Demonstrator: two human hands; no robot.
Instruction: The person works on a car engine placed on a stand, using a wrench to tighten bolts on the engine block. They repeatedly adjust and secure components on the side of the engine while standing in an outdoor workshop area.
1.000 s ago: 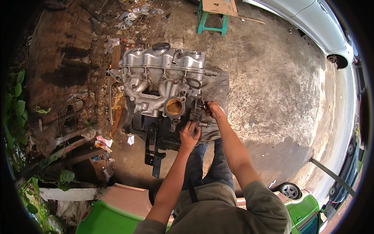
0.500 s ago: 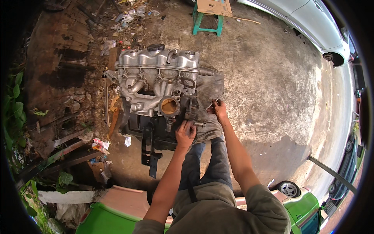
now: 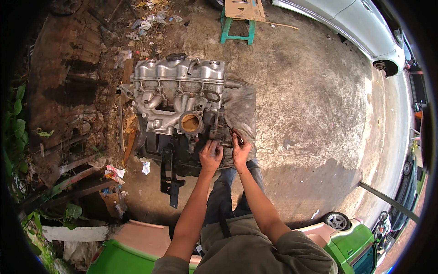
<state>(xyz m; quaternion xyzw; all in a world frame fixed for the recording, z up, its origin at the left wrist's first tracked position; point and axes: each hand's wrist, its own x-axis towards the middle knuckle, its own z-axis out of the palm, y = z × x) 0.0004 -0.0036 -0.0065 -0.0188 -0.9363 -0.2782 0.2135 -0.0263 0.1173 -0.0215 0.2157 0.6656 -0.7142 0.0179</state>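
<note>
An engine (image 3: pixel 180 86) with a silver valve cover and a cast intake manifold stands before me on a grey cloth (image 3: pixel 244 102). The manifold's round opening (image 3: pixel 190 123) is brownish inside. Against the dark lower right side of the engine, my left hand (image 3: pixel 211 156) has its fingers curled; what they grip is hidden. Close beside it, my right hand (image 3: pixel 241 148) is closed on a slim metal tool (image 3: pixel 231 129), its exact kind too small to tell. The tool's tip lies by the dark bracket at the engine's right side.
A black metal bracket (image 3: pixel 169 182) juts toward me from the engine. Beyond it stands a green stool (image 3: pixel 237 34) topped with cardboard. Litter and planks lie on the left. A silver car (image 3: pixel 346 23) is at the far right, and a green vehicle (image 3: pixel 353 244) is behind me.
My right hand has moved left and nearer to me with the slim tool, from over the cloth to beside my left hand. The left hand stays at the engine. The view has shifted slightly.
</note>
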